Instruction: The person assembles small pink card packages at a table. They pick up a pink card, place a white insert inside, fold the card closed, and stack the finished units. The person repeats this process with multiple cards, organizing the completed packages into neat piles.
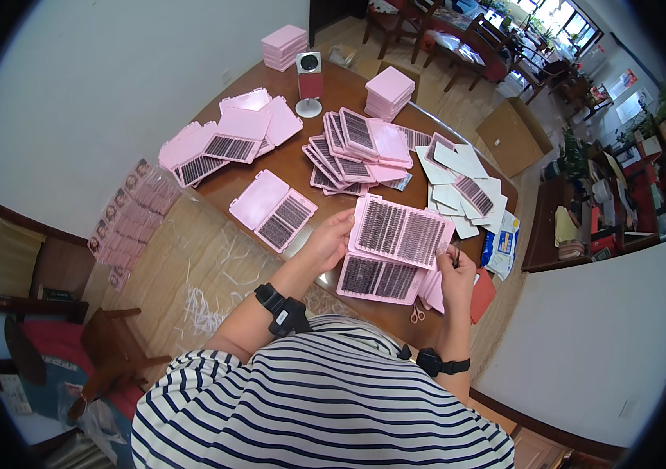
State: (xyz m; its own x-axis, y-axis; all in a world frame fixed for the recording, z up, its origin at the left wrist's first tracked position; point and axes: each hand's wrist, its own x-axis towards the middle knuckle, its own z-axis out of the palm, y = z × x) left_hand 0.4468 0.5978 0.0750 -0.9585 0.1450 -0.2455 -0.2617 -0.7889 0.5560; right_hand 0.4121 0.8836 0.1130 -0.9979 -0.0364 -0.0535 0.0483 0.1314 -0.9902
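Note:
Between both hands is a pink eyelash tray (pixel 403 232) with rows of black lash clusters, tilted above the table's near edge. My left hand (pixel 336 241) pinches its left side. My right hand (pixel 456 280) closes on its lower right corner, and a thin dark tool, perhaps tweezers (pixel 456 255), sticks up from those fingers. Below it lies a second lash tray (pixel 380 279), partly covered by the held one. A pink flap (pixel 430 291) shows beside my right hand. To the left rests an open pink lash case (pixel 272 209), its lid folded back.
Piled lash trays (pixel 341 152) and open cases (pixel 231 133) lie across the brown table. Farther back are stacked pink cases (pixel 389 92) and a device on a round stand (pixel 310 82). White cards (pixel 458 187) lie right; scissors (pixel 417 314) near the front edge. Paper strips (pixel 206 311) litter the floor.

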